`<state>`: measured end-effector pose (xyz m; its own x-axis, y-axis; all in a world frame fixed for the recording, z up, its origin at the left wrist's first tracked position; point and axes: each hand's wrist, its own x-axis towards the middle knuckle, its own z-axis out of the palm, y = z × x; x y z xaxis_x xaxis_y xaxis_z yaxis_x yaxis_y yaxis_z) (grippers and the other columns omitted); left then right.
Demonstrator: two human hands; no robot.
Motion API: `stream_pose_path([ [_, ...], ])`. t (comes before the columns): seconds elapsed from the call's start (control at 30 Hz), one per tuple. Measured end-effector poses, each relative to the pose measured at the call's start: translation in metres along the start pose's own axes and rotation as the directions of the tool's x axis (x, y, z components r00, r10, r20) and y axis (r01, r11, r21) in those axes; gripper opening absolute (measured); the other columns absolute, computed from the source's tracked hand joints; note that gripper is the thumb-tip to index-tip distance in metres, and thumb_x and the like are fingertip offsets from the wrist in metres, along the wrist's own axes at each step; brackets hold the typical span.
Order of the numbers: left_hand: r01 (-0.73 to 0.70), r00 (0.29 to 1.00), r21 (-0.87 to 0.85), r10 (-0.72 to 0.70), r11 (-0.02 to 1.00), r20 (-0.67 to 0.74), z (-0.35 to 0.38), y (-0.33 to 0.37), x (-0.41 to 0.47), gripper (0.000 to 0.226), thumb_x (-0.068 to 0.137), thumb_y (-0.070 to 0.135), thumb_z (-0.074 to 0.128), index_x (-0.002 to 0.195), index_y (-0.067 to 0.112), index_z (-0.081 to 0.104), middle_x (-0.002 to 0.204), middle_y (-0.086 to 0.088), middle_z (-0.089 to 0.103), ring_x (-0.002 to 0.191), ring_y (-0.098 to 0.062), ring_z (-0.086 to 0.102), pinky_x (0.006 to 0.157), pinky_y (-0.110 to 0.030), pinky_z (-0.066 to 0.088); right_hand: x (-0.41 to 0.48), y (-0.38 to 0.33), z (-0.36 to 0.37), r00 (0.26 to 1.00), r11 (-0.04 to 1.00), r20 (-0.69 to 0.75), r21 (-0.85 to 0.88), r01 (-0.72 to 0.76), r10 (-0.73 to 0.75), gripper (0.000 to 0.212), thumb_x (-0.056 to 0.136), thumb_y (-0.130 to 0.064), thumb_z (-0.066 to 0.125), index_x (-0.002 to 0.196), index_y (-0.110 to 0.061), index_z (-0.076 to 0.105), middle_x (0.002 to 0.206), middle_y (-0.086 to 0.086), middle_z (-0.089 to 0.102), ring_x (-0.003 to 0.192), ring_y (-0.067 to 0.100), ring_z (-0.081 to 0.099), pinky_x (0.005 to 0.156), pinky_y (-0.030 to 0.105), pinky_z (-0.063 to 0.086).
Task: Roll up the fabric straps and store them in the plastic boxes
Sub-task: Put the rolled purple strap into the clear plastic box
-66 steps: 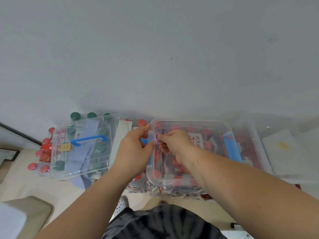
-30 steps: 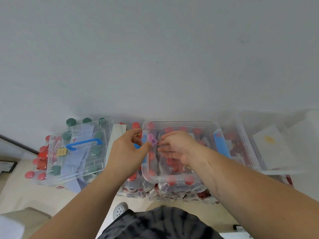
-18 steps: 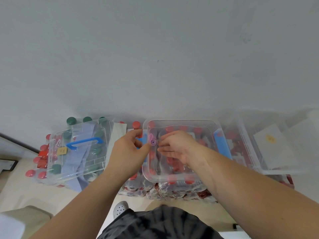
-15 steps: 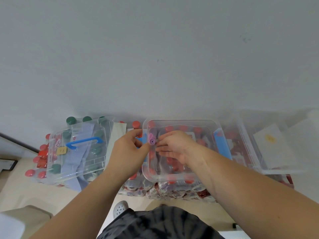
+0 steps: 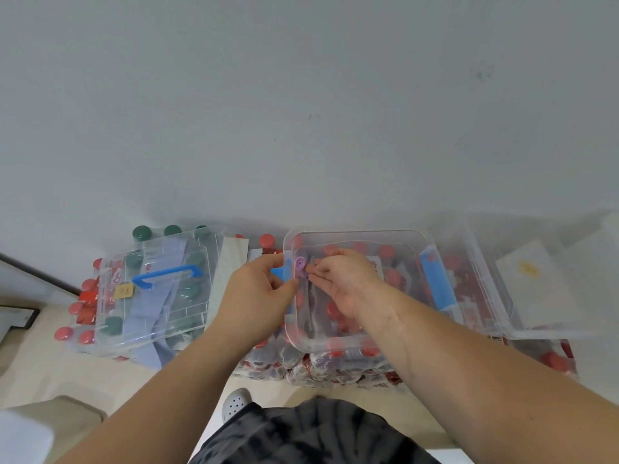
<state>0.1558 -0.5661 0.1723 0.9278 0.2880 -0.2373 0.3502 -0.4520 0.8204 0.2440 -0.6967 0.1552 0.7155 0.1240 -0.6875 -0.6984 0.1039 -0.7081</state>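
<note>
A small purple strap roll point(image 5: 300, 263) is pinched between my left hand point(image 5: 259, 293) and my right hand point(image 5: 338, 279), over the left rim of an open clear plastic box point(image 5: 361, 236). The strap's loose tail point(image 5: 310, 303) hangs down inside the box. The box rests on packs of red-capped bottles. To the left stands a closed clear box with a blue handle point(image 5: 167, 272); pale blue fabric point(image 5: 147, 309) lies folded inside it.
Shrink-wrapped packs of red-capped bottles point(image 5: 321, 363) and green-capped bottles point(image 5: 142, 232) stand against a grey wall. A clear lid with blue latches point(image 5: 435, 283) and another clear box point(image 5: 502, 289) lie at right. My shoe point(image 5: 236, 401) is on the beige floor.
The purple roll has stayed at the box's left rim while my fingers kept turning it. The view has drifted slightly; the boxes have not moved.
</note>
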Motion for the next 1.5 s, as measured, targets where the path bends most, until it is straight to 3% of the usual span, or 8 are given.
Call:
stream_pose_path([
  [0.2, 0.036, 0.999, -0.058, -0.038, 0.998, -0.031, 0.006, 0.002, -0.004, 0.033, 0.092, 0.027, 0.067, 0.125, 0.031, 0.062, 0.064, -0.003, 0.072, 0.059, -0.019, 0.070, 0.072, -0.045, 0.062, 0.009, 0.002, -0.007, 0.996, 0.953, 0.084, -0.300, 0.052, -0.028, 0.025, 0.084, 0.012, 0.057, 0.088, -0.012, 0.060, 0.103, 0.018, 0.074, 0.099, 0.028, 0.074, 0.087, 0.035, 0.061],
  [0.33, 0.018, 0.999, -0.057, -0.020, 0.998, -0.034, 0.007, 0.002, -0.004, 0.028, 0.092, 0.030, 0.068, 0.118, 0.037, 0.062, 0.064, -0.003, 0.072, 0.060, -0.018, 0.070, 0.072, -0.045, 0.062, 0.011, 0.007, -0.003, 0.991, 0.793, 0.062, -0.595, 0.133, -0.120, 0.012, 0.074, -0.003, 0.076, 0.079, -0.014, 0.078, 0.097, 0.019, 0.076, 0.091, 0.028, 0.074, 0.090, 0.047, 0.060],
  [0.5, -0.018, 0.999, -0.027, 0.017, 0.999, -0.034, 0.008, 0.001, -0.002, 0.028, 0.092, 0.028, 0.067, 0.119, 0.035, 0.063, 0.062, -0.004, 0.071, 0.062, -0.021, 0.070, 0.072, -0.047, 0.061, 0.014, 0.008, 0.009, 0.985, 0.590, 0.105, -0.790, 0.166, -0.137, 0.012, 0.081, -0.008, 0.076, 0.088, -0.018, 0.079, 0.086, 0.005, 0.077, 0.077, 0.019, 0.068, 0.062, 0.027, 0.052],
  [0.63, -0.023, 0.999, -0.034, 0.021, 0.999, -0.049, 0.007, 0.000, -0.003, 0.033, 0.092, 0.028, 0.066, 0.125, 0.029, 0.062, 0.062, -0.004, 0.070, 0.060, -0.019, 0.069, 0.074, -0.045, 0.061, 0.018, 0.007, 0.011, 0.965, 0.526, 0.096, -0.823, 0.216, -0.245, 0.007, 0.087, -0.016, 0.074, 0.087, -0.020, 0.080, 0.081, -0.001, 0.075, 0.078, 0.020, 0.071, 0.064, 0.026, 0.050],
  [0.87, -0.004, 0.999, -0.069, 0.002, 0.998, -0.033, 0.004, -0.002, -0.003, 0.036, 0.092, 0.030, 0.068, 0.127, 0.029, 0.062, 0.061, -0.005, 0.070, 0.059, -0.019, 0.068, 0.074, -0.043, 0.060, 0.022, 0.014, 0.008, 0.967, 0.590, 0.103, -0.775, 0.226, -0.235, 0.005, 0.085, -0.018, 0.078, 0.086, -0.022, 0.079, 0.084, -0.003, 0.076, 0.085, 0.020, 0.072, 0.079, 0.036, 0.060],
  [0.97, -0.004, 0.999, -0.055, 0.002, 0.998, -0.041, 0.003, -0.002, -0.002, 0.038, 0.091, 0.028, 0.069, 0.128, 0.027, 0.061, 0.061, -0.004, 0.070, 0.059, -0.018, 0.068, 0.075, -0.043, 0.060, 0.020, 0.014, 0.010, 0.969, 0.620, 0.060, -0.759, 0.201, -0.241, 0.003, 0.083, -0.012, 0.076, 0.085, -0.011, 0.079, 0.082, 0.004, 0.077, 0.081, 0.024, 0.073, 0.073, 0.037, 0.059],
  [1.13, 0.028, 0.998, -0.088, -0.032, 0.996, -0.046, 0.003, -0.006, 0.000, 0.036, 0.091, 0.024, 0.069, 0.126, 0.026, 0.062, 0.062, -0.002, 0.070, 0.058, -0.017, 0.068, 0.075, -0.044, 0.061, 0.017, 0.010, 0.008, 0.984, 0.774, -0.005, -0.618, 0.138, -0.179, 0.025, 0.072, 0.004, 0.074, 0.058, -0.015, 0.067, 0.074, 0.012, 0.072, 0.082, 0.031, 0.074, 0.084, 0.053, 0.061],
  [1.5, -0.006, 0.998, -0.038, 0.003, 0.999, -0.064, 0.006, 0.000, 0.000, 0.038, 0.093, 0.035, 0.066, 0.130, 0.029, 0.061, 0.063, -0.002, 0.071, 0.057, -0.017, 0.068, 0.071, -0.042, 0.062, 0.003, 0.005, -0.003, 0.994, 0.874, 0.069, -0.475, 0.106, -0.084, 0.028, 0.088, 0.008, 0.060, 0.087, -0.015, 0.077, 0.106, 0.017, 0.074, 0.106, 0.032, 0.070, 0.098, 0.048, 0.056],
])
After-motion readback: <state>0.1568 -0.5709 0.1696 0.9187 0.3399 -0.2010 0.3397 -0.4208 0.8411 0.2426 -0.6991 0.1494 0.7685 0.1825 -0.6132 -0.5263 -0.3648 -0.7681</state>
